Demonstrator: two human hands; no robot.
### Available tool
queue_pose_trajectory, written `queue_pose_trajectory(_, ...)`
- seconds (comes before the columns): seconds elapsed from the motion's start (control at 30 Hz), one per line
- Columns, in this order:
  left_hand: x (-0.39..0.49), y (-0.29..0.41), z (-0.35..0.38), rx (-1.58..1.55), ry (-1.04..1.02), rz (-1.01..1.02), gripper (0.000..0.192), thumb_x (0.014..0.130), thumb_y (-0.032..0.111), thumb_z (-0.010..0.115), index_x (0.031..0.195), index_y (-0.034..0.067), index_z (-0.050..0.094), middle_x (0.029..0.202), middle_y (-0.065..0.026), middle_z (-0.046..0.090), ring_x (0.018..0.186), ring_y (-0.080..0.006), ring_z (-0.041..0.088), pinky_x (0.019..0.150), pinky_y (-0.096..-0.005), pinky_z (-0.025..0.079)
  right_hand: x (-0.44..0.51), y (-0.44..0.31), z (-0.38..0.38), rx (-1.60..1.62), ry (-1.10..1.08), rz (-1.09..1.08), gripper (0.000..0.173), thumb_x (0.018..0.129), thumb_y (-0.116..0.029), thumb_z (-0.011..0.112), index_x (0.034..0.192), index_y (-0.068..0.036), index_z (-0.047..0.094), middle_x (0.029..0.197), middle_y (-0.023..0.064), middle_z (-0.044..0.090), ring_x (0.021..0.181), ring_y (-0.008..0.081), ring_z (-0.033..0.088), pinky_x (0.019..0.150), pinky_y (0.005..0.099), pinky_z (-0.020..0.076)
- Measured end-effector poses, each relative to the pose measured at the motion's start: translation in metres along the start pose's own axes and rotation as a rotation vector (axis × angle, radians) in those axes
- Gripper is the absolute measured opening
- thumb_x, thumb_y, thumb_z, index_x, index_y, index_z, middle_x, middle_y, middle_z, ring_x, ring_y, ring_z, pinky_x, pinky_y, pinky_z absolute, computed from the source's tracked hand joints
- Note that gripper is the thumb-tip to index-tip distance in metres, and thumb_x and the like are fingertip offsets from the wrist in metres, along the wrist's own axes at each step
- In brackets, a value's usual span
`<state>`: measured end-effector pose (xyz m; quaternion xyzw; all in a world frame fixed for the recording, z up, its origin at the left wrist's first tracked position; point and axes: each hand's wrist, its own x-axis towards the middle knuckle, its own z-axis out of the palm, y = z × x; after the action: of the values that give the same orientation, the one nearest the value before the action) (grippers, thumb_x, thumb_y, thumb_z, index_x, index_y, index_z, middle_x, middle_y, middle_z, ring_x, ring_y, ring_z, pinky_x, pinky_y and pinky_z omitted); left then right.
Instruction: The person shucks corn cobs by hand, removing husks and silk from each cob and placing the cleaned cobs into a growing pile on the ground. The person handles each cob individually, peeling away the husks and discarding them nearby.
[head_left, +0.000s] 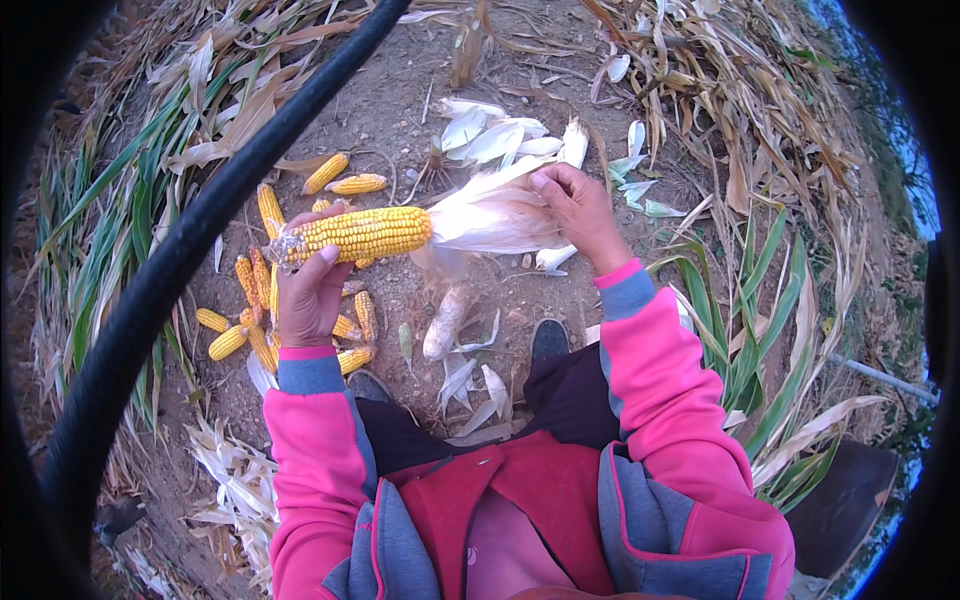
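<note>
A large ear of yellow corn (367, 234) lies level in my left hand (311, 292), whose thumb presses on the kernels near the silk end. From the ear's other end, pale husk leaves (495, 217) still spread out to the right. My right hand (581, 214) pinches the upper edge of that husk between thumb and fingers. Beneath and to the left, several bare corn ears (259, 277) lie on the soil, partly covered by my left hand and the ear. A pale, whitish ear (446, 322) rests on the ground between my feet.
Stripped husks (499, 139) are scattered on the soil ahead, with more husks (240, 495) at lower left. Dry corn stalks (720, 82) are heaped at upper right, and leafy stalks (142, 165) on the left. A dark cable-like strap (217, 217) crosses the view close to the camera.
</note>
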<state>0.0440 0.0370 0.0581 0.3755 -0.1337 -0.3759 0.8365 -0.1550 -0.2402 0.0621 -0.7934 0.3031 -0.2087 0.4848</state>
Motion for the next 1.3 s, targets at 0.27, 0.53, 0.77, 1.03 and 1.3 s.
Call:
queue_pose_trajectory(0.27,-0.001,0.000,0.005,0.015,0.043,0.021,0.045,0.083,-0.002,0.061,0.126,0.002,0.048,0.130,-0.0206,0.056,0.125,-0.0344,0.053,0.104,-0.0468,0.048,0.008,0.028,-0.005,-0.158,-0.031,0.197,0.059,0.082,-0.043,0.072,0.121,0.001,0.063,0.107,0.0191,0.069,0.099,0.0290,0.067,0.087,0.0361,0.0500)
queue_pose_trajectory(0.53,0.000,-0.001,0.005,0.048,0.017,-0.015,0.044,0.083,-0.004,0.061,0.125,0.001,0.048,0.130,-0.0206,0.056,0.125,-0.0335,0.054,0.105,-0.0456,0.046,0.011,0.040,0.007,-0.006,-0.055,0.140,0.031,0.088,-0.011,0.070,0.116,0.001,0.062,0.094,0.0052,0.069,0.083,0.0097,0.064,0.074,0.0243,0.0509)
queue_pose_trajectory(0.77,0.001,-0.001,0.004,0.070,0.071,0.031,0.045,0.083,-0.004,0.060,0.126,0.000,0.048,0.129,-0.0202,0.056,0.122,-0.0309,0.056,0.104,-0.0438,0.047,0.007,0.006,-0.015,0.201,0.220,0.050,0.022,0.092,-0.009,0.066,0.112,-0.001,0.066,0.088,0.0002,0.067,0.073,0.0074,0.060,0.069,0.0213,0.0498)
queue_pose_trajectory(1.03,0.000,-0.001,0.006,0.057,0.072,0.028,0.046,0.082,-0.003,0.061,0.127,0.000,0.048,0.130,-0.0195,0.056,0.122,-0.0306,0.056,0.103,-0.0434,0.048,0.003,0.017,0.005,-0.235,0.067,-0.011,0.023,0.092,-0.019,0.068,0.106,0.000,0.068,0.087,0.0034,0.066,0.072,0.0095,0.059,0.068,0.0251,0.0498)
queue_pose_trajectory(1.3,-0.001,-0.001,0.005,0.049,0.035,0.015,0.045,0.083,-0.002,0.062,0.126,0.001,0.048,0.131,-0.0189,0.056,0.123,-0.0309,0.055,0.104,-0.0438,0.047,0.014,0.035,0.010,-0.124,0.098,0.132,0.030,0.090,-0.017,0.069,0.113,0.000,0.065,0.093,0.0034,0.069,0.078,0.0101,0.062,0.067,0.0253,0.0497)
